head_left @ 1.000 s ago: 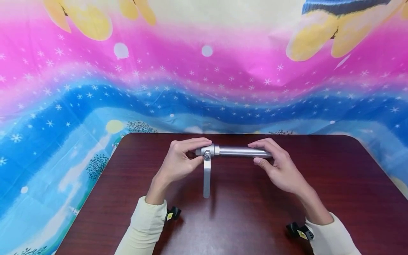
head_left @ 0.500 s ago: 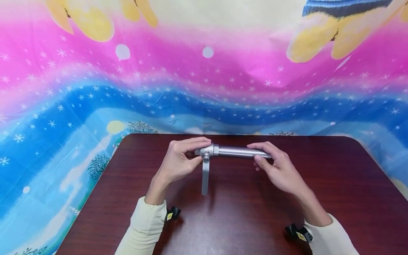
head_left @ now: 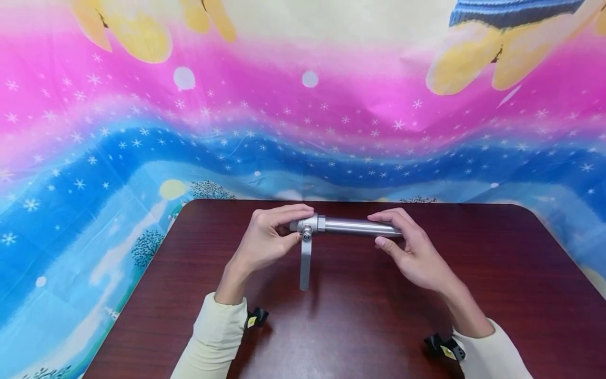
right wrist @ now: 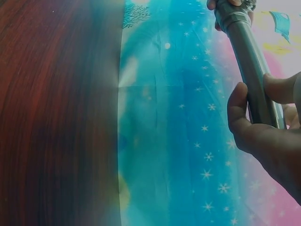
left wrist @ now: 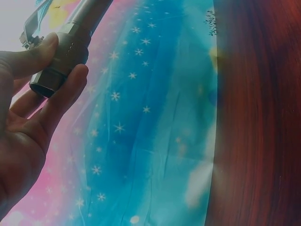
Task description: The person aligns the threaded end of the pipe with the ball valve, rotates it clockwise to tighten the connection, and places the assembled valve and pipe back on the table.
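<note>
My left hand (head_left: 266, 238) grips a metal ball valve (head_left: 309, 223), thumb on the near side and fingers over the far side. The valve's flat lever handle (head_left: 305, 266) points toward me. A smooth steel pipe (head_left: 357, 226) joins the valve's right end at a hex fitting. My right hand (head_left: 418, 251) holds the pipe near its free end between thumb and fingers. In the left wrist view, the open bore of the valve (left wrist: 43, 88) shows between thumb and fingers. The right wrist view has the pipe (right wrist: 256, 75) running up to the valve.
A dark red-brown wooden table (head_left: 341, 326) lies below, the pipe held above it. Its far edge meets a colourful snowflake-printed cloth (head_left: 303, 142) hanging behind. Black wrist cameras (head_left: 257, 317) sit on both sleeves.
The lever handle has swung slightly left at its lower end. My right fingers and thumb shifted a little on the pipe, the thumb moving slightly up and back down. The left hand holds its place.
</note>
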Tool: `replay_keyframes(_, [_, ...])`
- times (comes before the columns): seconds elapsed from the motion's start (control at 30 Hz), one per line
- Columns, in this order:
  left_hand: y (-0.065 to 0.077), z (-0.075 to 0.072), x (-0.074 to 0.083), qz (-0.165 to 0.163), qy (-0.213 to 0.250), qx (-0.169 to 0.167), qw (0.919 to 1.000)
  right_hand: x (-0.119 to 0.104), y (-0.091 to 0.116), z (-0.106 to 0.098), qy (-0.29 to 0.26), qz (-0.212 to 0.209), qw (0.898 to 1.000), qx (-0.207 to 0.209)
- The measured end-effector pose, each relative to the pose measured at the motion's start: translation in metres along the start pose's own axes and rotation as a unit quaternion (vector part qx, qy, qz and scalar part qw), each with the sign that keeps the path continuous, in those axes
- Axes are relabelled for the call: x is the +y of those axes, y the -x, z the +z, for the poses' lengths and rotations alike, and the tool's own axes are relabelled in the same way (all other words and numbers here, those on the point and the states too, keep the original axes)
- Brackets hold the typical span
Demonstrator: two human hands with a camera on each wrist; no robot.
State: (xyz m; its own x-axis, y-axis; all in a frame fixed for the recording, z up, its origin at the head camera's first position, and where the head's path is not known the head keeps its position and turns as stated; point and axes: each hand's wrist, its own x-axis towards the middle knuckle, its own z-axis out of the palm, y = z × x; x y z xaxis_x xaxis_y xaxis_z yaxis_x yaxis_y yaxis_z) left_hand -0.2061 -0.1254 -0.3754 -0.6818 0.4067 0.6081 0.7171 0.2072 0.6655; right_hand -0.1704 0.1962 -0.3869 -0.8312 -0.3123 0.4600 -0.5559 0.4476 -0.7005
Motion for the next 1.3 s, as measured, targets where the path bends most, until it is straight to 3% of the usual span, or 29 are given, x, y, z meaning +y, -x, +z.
replay_keyframes(0.4, [0.000,0.002,-0.002,-0.002,-0.023,-0.006,0.9997,0.001,-0.001,0.000,0.018,0.010,0.999,0.027])
replay_keyframes(0.77, [0.000,0.003,0.000,0.000,-0.030,-0.012,0.9995,0.000,0.000,-0.004,0.020,0.057,0.998,-0.014])
replay_keyframes(1.03, [0.001,0.008,-0.004,-0.020,-0.035,-0.006,0.9992,0.005,0.001,-0.002,0.004,0.057,0.998,-0.025])
replay_keyframes(1.3, [0.008,0.011,-0.008,-0.040,-0.042,-0.009,0.9983,0.006,0.008,0.000,0.021,0.050,0.997,-0.053])
